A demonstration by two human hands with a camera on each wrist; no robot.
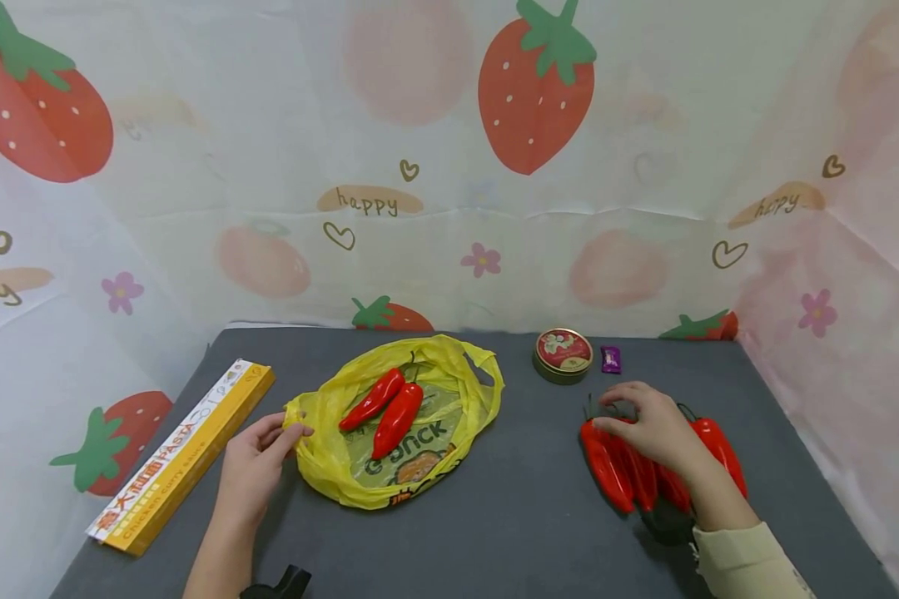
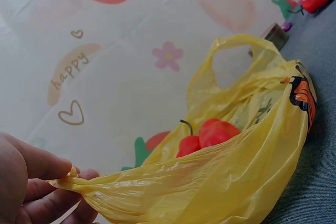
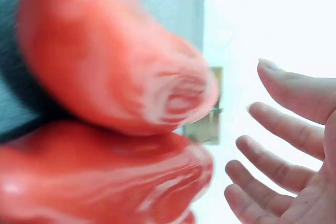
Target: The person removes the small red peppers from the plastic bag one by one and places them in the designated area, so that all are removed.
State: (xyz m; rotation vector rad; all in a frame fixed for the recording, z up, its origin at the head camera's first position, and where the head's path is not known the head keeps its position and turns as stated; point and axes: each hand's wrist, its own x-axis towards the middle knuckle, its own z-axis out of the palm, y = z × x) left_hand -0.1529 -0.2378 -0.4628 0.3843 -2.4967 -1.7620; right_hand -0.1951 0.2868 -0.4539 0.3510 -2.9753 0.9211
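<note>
My left hand pinches the left rim of a yellow plastic bag; the left wrist view shows the gathered edge between thumb and fingers. The bag lies spread wide, and two red chili peppers rest inside it. Over on the right, my right hand hovers above a row of several red chili peppers and hides part of them. In the right wrist view its fingers are spread and relaxed, apart from two blurred peppers, with nothing held.
A long yellow and white box lies slanted at the table's left. Toward the back right stand a round red-lidded tin and a small purple wrapped candy. Behind the grey table hangs a strawberry-print cloth.
</note>
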